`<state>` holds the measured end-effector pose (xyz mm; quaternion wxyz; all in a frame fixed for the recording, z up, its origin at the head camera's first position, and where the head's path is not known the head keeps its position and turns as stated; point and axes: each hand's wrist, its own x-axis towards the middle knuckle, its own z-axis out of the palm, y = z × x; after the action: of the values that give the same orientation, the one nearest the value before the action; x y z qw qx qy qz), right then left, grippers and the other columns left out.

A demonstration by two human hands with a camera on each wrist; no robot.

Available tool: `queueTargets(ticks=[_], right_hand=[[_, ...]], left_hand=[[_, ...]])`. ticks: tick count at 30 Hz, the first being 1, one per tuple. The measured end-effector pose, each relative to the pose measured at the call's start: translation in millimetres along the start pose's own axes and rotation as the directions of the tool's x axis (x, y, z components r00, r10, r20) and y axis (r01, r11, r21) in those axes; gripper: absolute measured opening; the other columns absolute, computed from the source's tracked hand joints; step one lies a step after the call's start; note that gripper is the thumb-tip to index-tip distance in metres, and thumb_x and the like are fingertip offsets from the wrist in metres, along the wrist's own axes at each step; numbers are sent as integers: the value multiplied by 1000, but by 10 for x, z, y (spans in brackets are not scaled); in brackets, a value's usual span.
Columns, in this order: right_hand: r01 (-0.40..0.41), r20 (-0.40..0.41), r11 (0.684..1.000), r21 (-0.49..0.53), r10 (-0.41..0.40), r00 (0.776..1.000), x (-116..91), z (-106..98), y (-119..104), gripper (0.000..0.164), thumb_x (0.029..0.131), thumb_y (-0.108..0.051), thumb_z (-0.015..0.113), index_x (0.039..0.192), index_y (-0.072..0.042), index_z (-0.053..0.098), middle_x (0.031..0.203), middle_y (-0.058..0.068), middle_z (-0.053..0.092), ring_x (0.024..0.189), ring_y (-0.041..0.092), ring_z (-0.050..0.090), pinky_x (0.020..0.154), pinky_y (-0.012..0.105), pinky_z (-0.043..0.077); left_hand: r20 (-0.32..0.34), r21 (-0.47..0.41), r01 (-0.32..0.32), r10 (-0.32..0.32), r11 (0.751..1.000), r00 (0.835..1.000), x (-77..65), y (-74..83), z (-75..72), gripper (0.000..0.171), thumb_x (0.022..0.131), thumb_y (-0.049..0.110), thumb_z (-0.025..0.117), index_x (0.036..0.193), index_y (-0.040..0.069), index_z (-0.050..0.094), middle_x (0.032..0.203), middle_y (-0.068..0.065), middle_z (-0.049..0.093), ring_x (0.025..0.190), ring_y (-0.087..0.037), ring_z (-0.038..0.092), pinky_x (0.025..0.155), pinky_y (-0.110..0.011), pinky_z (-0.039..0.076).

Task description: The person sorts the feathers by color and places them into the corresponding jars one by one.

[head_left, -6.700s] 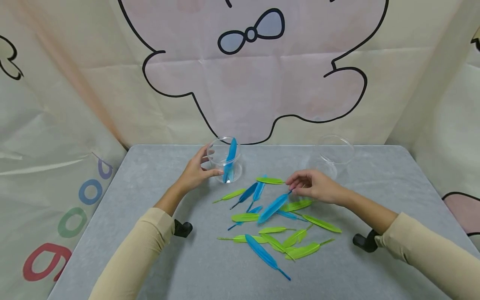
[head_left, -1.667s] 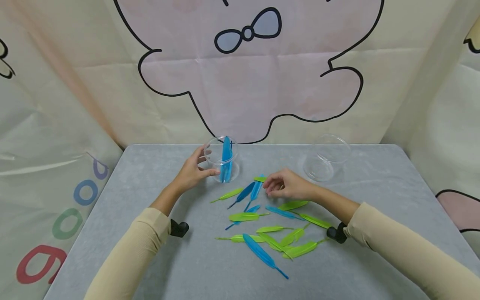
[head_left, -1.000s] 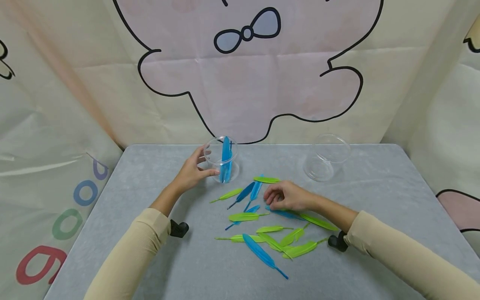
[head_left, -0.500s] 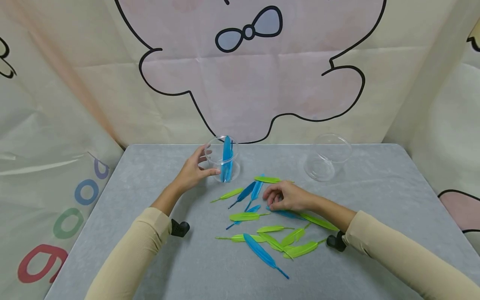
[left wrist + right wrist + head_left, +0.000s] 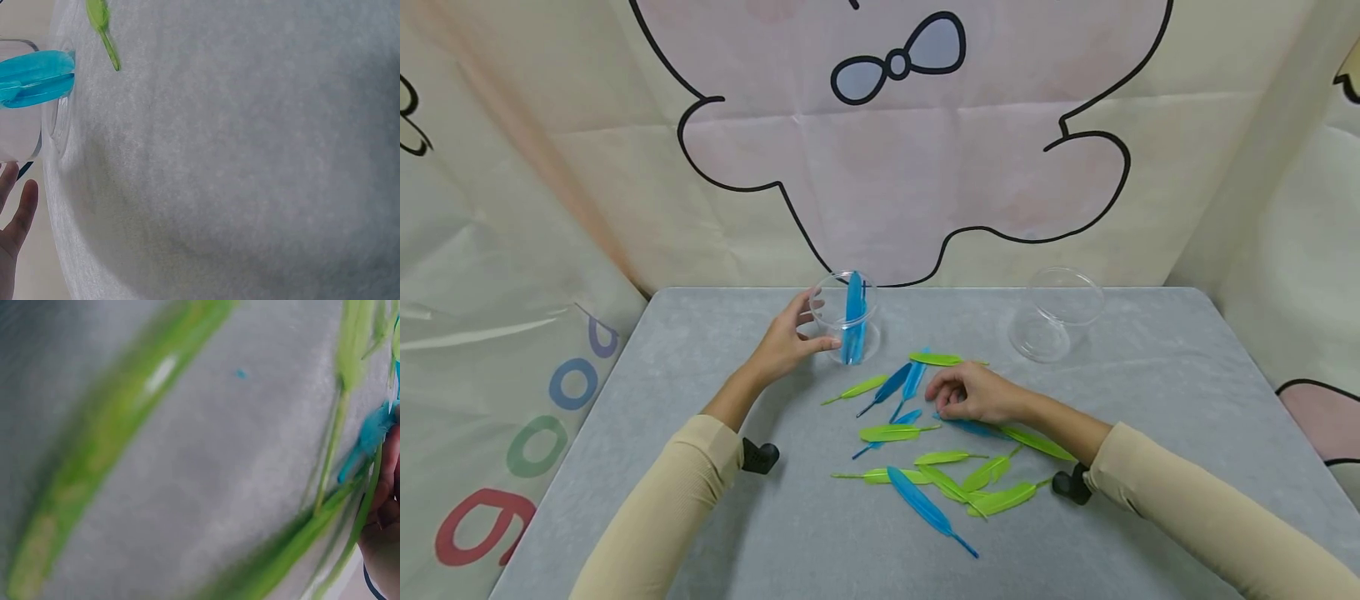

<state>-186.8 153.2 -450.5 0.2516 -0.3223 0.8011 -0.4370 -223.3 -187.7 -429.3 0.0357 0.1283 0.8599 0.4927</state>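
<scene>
My left hand holds a clear plastic cup near the table's back edge, thumb in front and fingers round its far side. Blue feathers stand upright inside that cup; the left wrist view shows these blue feathers through its wall. Low over the table, my right hand pinches the left end of a blue feather between curled fingers and thumb. In the right wrist view this blue feather lies right at the fingers. A green feather beside it is mostly hidden beneath the hand.
Several green feathers and blue feathers lie scattered, some overlapping, across the middle of the grey table. A second clear cup stands at the back right. Behind the table hangs a printed cloth.
The blue feather earlier in my right hand now stands in the left cup. My right hand has moved left, then down onto another blue feather. My left hand stays at the cup.
</scene>
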Motion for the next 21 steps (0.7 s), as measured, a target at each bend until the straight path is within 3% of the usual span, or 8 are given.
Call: queueTargets(ticks=[21], right_hand=[[40,-22,993,-107,-43,999,65,-297,-244,19,96,0,59,110,6,71,94,14,70,82,17,62,75,28,53]], left_hand=[[5,2,4,-4,1000,1000,-7,17,-12,90,86,23,81,156,12,26,151,-19,42,135,-40,45,101,-56,46]])
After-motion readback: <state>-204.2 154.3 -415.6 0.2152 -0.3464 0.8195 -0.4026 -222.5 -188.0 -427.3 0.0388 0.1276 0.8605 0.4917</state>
